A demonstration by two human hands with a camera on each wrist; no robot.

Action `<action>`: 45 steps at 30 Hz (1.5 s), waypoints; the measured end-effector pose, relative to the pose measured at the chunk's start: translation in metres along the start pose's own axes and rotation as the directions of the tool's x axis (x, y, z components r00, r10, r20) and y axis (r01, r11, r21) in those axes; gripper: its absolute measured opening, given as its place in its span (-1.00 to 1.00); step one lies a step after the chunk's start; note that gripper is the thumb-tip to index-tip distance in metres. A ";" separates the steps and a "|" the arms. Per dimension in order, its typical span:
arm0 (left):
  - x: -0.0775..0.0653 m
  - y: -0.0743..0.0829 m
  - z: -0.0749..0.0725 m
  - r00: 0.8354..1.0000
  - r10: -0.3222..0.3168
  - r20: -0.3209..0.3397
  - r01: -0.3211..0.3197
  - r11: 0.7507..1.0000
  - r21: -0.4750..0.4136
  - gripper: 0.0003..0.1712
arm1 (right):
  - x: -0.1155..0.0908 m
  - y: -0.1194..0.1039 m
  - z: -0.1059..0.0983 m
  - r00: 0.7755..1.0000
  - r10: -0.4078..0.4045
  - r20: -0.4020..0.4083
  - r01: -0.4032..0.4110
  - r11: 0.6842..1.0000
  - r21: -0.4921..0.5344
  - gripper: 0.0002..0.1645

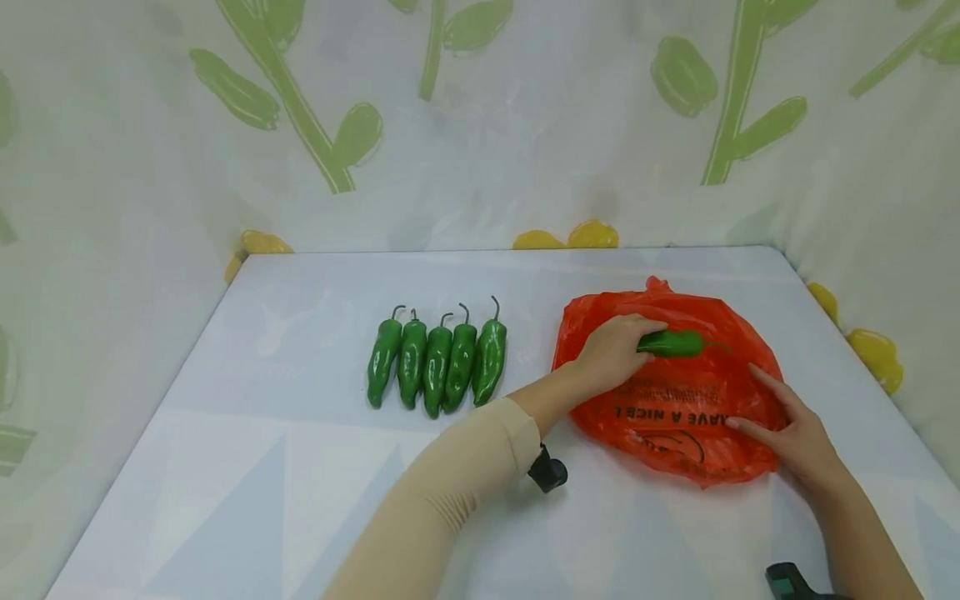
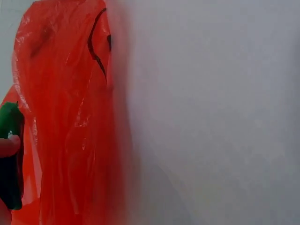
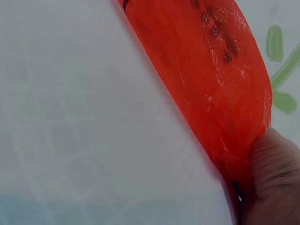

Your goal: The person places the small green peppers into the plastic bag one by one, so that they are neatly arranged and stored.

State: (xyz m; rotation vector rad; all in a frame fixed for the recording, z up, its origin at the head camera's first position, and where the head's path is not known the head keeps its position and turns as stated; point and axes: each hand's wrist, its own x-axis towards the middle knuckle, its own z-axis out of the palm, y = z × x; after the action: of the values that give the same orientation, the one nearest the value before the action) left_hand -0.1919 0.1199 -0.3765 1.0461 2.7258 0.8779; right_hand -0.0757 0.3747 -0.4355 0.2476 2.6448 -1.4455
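My left hand point(image 1: 617, 354) grips a green pepper point(image 1: 678, 343) by its lower end, over the red plastic bag point(image 1: 675, 458). The pepper's stem points right. In the left wrist view, the thumb lies across the pepper point(image 2: 10, 122) at the left edge. My right hand point(image 1: 806, 437) is at the bag's right side, thumb and forefinger spread on the plastic. The right wrist view shows its thumb against the gathered bag point(image 3: 220, 93); whether the fingers pinch the film underneath is hidden. Dark printed lettering runs across the bag's near side.
Several green peppers point(image 1: 437, 367) lie side by side left of the bag, stems toward the back. The white table point(image 1: 225, 467) meets a leaf-patterned curtain point(image 1: 480, 150) at its back and sides. Black wrist-camera parts show under the left forearm and beside the right.
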 end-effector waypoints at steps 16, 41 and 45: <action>0.028 -0.008 0.019 0.998 -0.058 0.025 0.057 0.998 0.040 -0.49 | 0.002 -0.001 0.003 1.000 -0.001 -0.008 0.001 0.999 -0.050 -0.01; 0.013 -0.003 0.021 0.996 -0.090 0.015 0.091 0.994 -0.067 -0.44 | 0.002 0.002 0.003 1.000 0.001 -0.016 -0.002 0.997 -0.073 -0.02; 0.007 -0.002 0.016 0.996 -0.089 0.010 0.089 0.989 -0.119 -0.40 | 0.002 0.001 0.002 1.000 0.015 -0.013 -0.016 0.997 -0.080 -0.02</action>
State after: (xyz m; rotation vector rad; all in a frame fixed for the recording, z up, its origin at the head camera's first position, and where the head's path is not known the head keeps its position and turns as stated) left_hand -0.1940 0.1303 -0.3901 0.8955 2.6552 1.0087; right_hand -0.0769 0.3741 -0.4380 0.2694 2.6968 -1.3344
